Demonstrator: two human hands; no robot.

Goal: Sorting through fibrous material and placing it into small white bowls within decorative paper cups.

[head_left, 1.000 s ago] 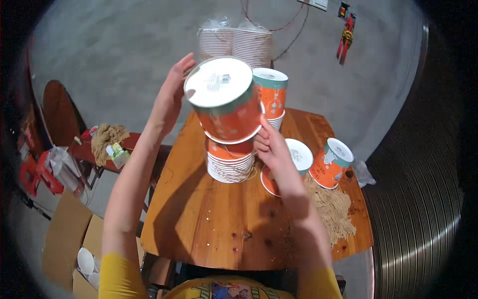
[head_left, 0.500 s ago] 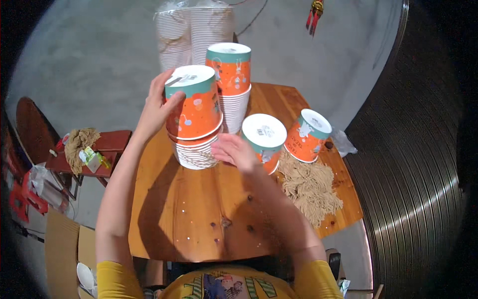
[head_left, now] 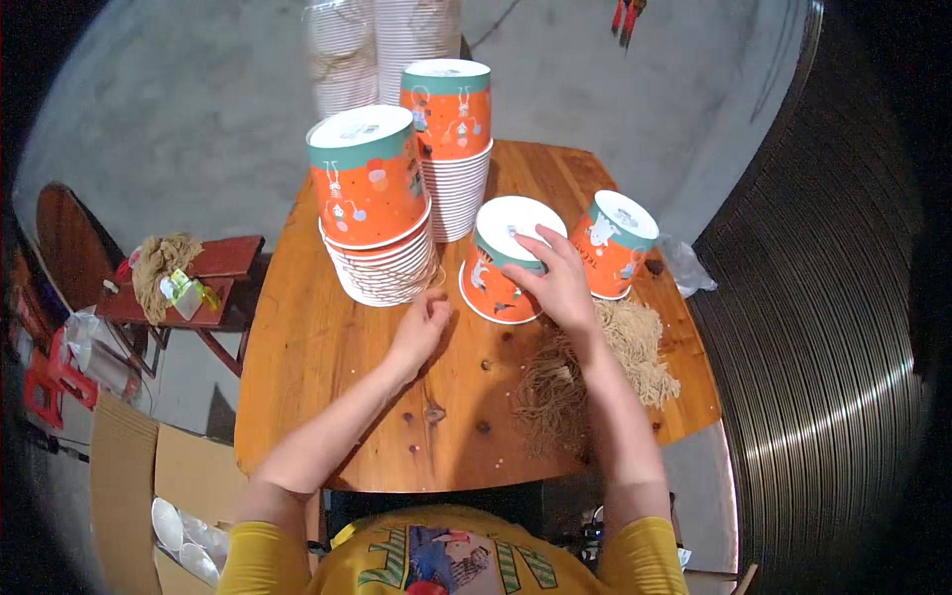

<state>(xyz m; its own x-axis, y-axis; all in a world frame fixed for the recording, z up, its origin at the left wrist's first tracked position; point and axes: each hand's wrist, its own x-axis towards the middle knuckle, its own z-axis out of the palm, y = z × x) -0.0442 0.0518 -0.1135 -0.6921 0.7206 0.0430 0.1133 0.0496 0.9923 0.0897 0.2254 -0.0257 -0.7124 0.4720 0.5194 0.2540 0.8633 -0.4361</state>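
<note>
My right hand (head_left: 558,281) spans the closed end of an upside-down orange paper bucket (head_left: 493,283) with a green band, thumb on its side and fingers over its white base. My left hand (head_left: 421,330) is closed, with fingertips pinched beside the foot of the near left stack of upside-down paper buckets (head_left: 367,203). Thin tan string (head_left: 382,276) wraps round that stack's white rims, and a loose loop hangs close to the left fingertips. Whether these fingers hold the string cannot be made out.
A second bucket stack (head_left: 446,114) stands behind, and one more upside-down bucket (head_left: 620,243) to the right. A heap of tan string (head_left: 625,357) lies on the wooden table (head_left: 397,436). Tall wrapped stacks (head_left: 416,35) stand at the back; an open cardboard box (head_left: 188,466) sits lower left.
My left hand has let go of the near left stack's top bucket and come down beside its rims. My right hand has moved from that stack rightward onto the single bucket.
</note>
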